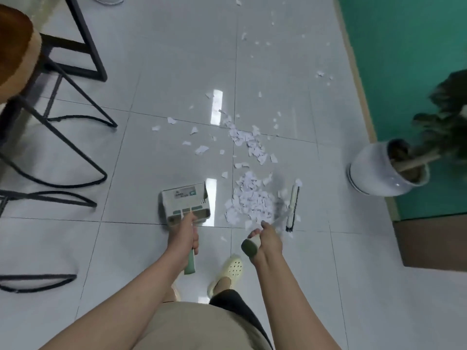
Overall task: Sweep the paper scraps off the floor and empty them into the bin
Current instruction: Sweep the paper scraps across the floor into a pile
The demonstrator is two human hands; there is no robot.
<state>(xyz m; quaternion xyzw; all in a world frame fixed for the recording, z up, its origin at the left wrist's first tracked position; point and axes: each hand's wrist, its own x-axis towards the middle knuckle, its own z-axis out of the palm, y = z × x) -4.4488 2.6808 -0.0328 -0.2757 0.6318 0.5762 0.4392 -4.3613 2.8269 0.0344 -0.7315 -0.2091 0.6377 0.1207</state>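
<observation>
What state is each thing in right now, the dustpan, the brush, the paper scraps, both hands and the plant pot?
Dustpan: on the floor, no scraps visible inside.
Brush: bristles down beside the heap.
Paper scraps: heaped and scattered on the floor.
Left hand: gripping the dustpan handle.
Right hand: gripping the brush handle.
Plant pot: tilted.

The floor [177, 59] is laid with large pale glossy tiles, with dark grout lines and two bright streaks of reflected light. At the left stand stools [15, 46] with black metal legs and a brown wooden seat. At the right, a green wall [404, 46] with a tan baseboard; beside it, a white plant pot [374, 173].
</observation>
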